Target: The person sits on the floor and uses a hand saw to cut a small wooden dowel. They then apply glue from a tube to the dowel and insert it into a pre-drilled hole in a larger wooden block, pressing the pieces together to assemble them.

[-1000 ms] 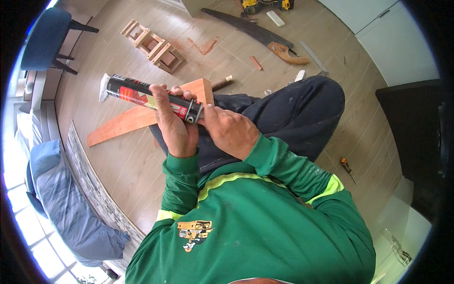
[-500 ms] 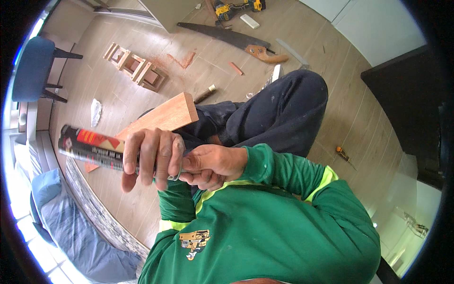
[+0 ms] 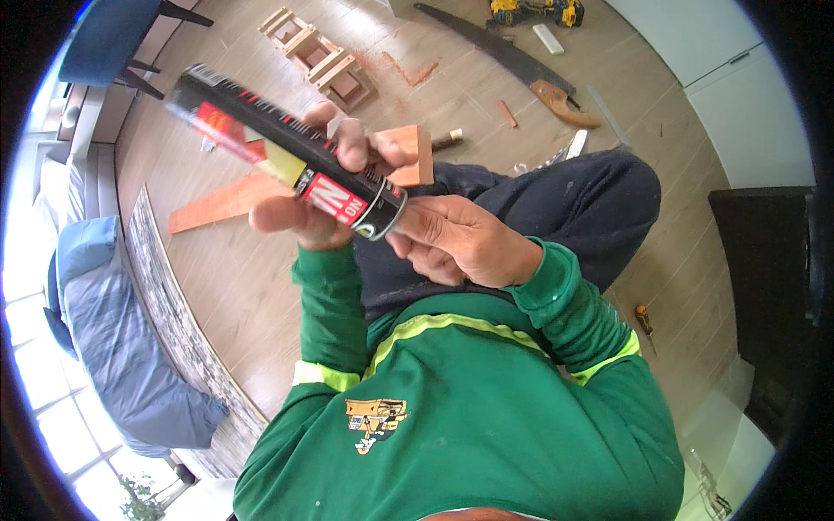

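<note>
My left hand (image 3: 317, 227) is closed around a black adhesive cartridge (image 3: 278, 139) with red and yellow label patches. The cartridge slants from the upper left down toward my right hand, its metal-rimmed end nearest me. At that rim my right hand (image 3: 473, 243) is closed, thumb pressed against curled fingers; whatever it grips is hidden. Behind the cartridge, a reddish wooden board (image 3: 217, 201) runs out to the left, its other end (image 3: 415, 156) beside my leg.
Ahead on the floor are a small slatted wooden frame (image 3: 317, 61), a handsaw (image 3: 556, 102), a yellow-black power tool (image 3: 534, 12) and a short wood strip (image 3: 507, 114). A screwdriver (image 3: 644, 319) lies to the right. A blue chair (image 3: 113, 39) stands far left, bedding (image 3: 139, 347) nearer.
The cartridge has swung to a steeper slant, its near end moving right and toward my right hand. My left thumb and fingers have spread around it. The whole view has shifted.
</note>
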A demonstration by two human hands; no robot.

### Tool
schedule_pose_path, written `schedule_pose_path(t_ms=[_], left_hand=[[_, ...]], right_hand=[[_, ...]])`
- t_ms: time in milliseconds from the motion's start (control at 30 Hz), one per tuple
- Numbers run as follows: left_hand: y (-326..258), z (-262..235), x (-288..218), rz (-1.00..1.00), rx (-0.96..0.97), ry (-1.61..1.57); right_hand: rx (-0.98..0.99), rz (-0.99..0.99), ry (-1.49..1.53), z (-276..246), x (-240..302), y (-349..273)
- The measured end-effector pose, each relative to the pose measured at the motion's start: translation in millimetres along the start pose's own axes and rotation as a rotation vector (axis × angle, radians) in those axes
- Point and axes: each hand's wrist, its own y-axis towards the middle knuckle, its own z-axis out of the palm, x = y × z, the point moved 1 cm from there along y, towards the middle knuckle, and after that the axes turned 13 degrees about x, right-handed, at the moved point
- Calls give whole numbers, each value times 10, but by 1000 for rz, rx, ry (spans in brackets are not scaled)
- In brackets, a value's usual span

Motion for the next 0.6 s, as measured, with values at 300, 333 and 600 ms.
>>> schedule_pose_path(t_ms=[300, 333, 600], left_hand=[[223, 189, 213, 63, -822, 314], [228, 220, 262, 82, -879, 350], [249, 136, 62, -5, -503, 93]], right_hand=[[-604, -154, -1498, -203, -213, 153], [-632, -188, -1550, -214, -261, 170], [89, 17, 156, -150, -123, 88]])
